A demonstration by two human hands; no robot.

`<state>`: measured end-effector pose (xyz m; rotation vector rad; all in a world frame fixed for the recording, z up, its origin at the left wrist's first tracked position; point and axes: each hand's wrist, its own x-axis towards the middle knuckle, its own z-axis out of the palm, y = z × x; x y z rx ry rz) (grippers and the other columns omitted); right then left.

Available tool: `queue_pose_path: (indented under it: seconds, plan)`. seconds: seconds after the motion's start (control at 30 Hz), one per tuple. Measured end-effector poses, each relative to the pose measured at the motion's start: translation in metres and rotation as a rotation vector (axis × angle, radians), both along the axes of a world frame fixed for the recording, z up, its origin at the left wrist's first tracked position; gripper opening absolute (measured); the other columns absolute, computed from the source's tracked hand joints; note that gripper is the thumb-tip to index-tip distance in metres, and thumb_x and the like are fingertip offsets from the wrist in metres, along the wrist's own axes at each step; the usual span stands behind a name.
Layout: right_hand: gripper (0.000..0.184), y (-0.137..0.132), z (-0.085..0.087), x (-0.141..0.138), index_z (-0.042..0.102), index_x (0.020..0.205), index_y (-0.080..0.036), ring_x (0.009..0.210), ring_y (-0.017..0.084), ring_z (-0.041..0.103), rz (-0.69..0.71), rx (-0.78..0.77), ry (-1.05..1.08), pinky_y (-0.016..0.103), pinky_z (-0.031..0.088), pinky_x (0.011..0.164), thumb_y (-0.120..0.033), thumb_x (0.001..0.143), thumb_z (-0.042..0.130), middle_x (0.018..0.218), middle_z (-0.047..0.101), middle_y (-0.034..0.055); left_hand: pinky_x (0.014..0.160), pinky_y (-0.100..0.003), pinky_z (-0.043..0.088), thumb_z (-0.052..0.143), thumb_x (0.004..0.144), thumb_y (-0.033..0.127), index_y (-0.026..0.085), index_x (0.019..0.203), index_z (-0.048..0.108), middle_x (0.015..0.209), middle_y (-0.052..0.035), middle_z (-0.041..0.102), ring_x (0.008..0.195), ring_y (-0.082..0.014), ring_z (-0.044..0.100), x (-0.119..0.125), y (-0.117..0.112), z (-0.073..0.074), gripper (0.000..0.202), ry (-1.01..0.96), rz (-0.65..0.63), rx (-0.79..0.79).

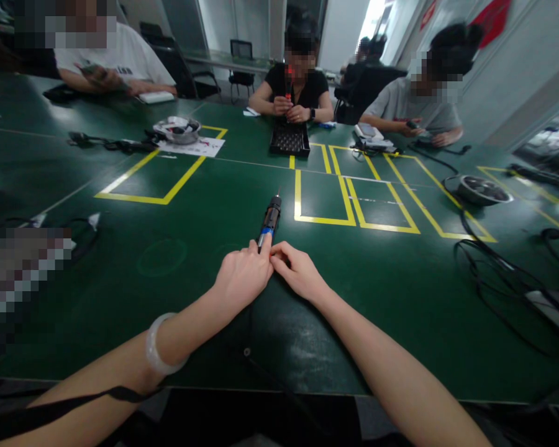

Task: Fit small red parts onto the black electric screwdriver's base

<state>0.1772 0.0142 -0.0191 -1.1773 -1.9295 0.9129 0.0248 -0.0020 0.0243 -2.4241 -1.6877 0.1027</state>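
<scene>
Both hands meet at the near end of the electric screwdriver [270, 222] lying on the green table [190, 279], left hand [243, 277] and right hand [297, 271] fingertips pinching it, best kept steady and low.

Black electric screwdriver [271, 221] with blue band, lying flat, tip pointing away

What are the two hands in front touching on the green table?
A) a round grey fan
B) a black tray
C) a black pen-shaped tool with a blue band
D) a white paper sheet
C: the left hand and right hand meet at the near end of the black pen-shaped tool with a blue band, which lies on the green table.
</scene>
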Motion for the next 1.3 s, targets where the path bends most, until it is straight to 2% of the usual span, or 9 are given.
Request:
queue_pose_path:
  seconds: [0.17, 0.4, 0.67, 0.83, 0.97, 1.07, 1.17, 1.3]
  plan:
    - [0.01, 0.0, 0.001, -0.003, 0.062, 0.097, -0.021, 0.073, 0.014, 0.057, 0.001, -0.005, 0.042, 0.026, 0.042, 0.072, -0.026, 0.093, 0.053, 0.08, 0.063, -0.0019, 0.064, -0.035, 0.054, 0.033, 0.104, 0.031, 0.007, 0.154, 0.04, 0.109, -0.017, 0.067, 0.085, -0.029, 0.071, 0.0, -0.001, 0.001, 0.055, -0.007, -0.001, -0.009]
    - [0.004, 0.0, 0.001, -0.003, 0.055, 0.089, -0.021, 0.069, 0.013, 0.054, 0.022, -0.02, 0.108, 0.025, 0.041, 0.066, -0.025, 0.09, 0.056, 0.077, 0.058, -0.0033, 0.069, -0.036, 0.054, 0.038, 0.103, 0.038, 0.01, 0.153, 0.04, 0.114, -0.0178, 0.067, 0.089, -0.0298, 0.071, -0.004, -0.002, 0.005, 0.058, -0.026, -0.015, -0.023]
    - [0.012, -0.003, 0.005, -0.005, 0.049, 0.081, -0.022, 0.061, 0.012, 0.049, 0.038, -0.059, 0.112, 0.024, 0.04, 0.061, -0.023, 0.084, 0.061, 0.069, 0.052, -0.0053, 0.074, -0.038, 0.053, 0.042, 0.1, 0.041, 0.011, 0.153, 0.04, 0.12, -0.0206, 0.065, 0.091, -0.0314, 0.071, -0.005, -0.002, 0.008, 0.061, -0.037, -0.02, -0.062]
    - [0.004, -0.004, 0.006, -0.004, 0.056, 0.086, -0.02, 0.063, 0.011, 0.051, 0.083, -0.017, 0.122, 0.023, 0.04, 0.062, -0.017, 0.084, 0.057, 0.073, 0.056, -0.0041, 0.075, -0.038, 0.053, 0.044, 0.099, 0.041, 0.011, 0.154, 0.039, 0.117, -0.0185, 0.066, 0.091, -0.0312, 0.07, -0.007, -0.002, 0.007, 0.063, -0.04, -0.031, -0.059]
    - [0.015, -0.003, 0.005, -0.001, 0.063, 0.09, -0.019, 0.066, 0.011, 0.051, 0.122, 0.047, 0.104, 0.023, 0.041, 0.066, -0.011, 0.085, 0.051, 0.08, 0.061, -0.002, 0.077, -0.038, 0.054, 0.045, 0.099, 0.043, 0.012, 0.155, 0.037, 0.118, -0.0176, 0.066, 0.094, -0.0311, 0.07, -0.009, -0.002, 0.006, 0.065, -0.052, -0.038, -0.054]
    - [0.014, -0.003, 0.006, 0.0, 0.063, 0.093, -0.019, 0.066, 0.011, 0.051, 0.134, 0.022, 0.087, 0.023, 0.041, 0.066, -0.013, 0.089, 0.051, 0.081, 0.062, -0.0019, 0.077, -0.038, 0.054, 0.046, 0.098, 0.043, 0.012, 0.155, 0.037, 0.118, -0.0168, 0.067, 0.094, -0.031, 0.07, -0.011, -0.002, 0.006, 0.065, -0.051, -0.042, -0.056]
    - [0.003, -0.002, 0.006, -0.001, 0.062, 0.091, -0.02, 0.065, 0.011, 0.05, 0.128, -0.006, 0.063, 0.023, 0.04, 0.065, -0.022, 0.09, 0.059, 0.076, 0.056, -0.0034, 0.079, -0.038, 0.054, 0.049, 0.097, 0.043, 0.012, 0.155, 0.036, 0.12, -0.0171, 0.067, 0.095, -0.031, 0.069, -0.011, -0.003, 0.008, 0.067, -0.048, -0.044, -0.068]
    - [0.008, -0.002, 0.006, -0.005, 0.056, 0.085, -0.02, 0.064, 0.012, 0.049, 0.084, 0.024, 0.019, 0.024, 0.038, 0.062, -0.023, 0.088, 0.063, 0.072, 0.051, -0.0042, 0.082, -0.038, 0.054, 0.05, 0.096, 0.042, 0.011, 0.155, 0.037, 0.124, -0.0189, 0.065, 0.099, -0.0312, 0.069, -0.011, -0.002, 0.008, 0.067, -0.054, -0.051, -0.077]
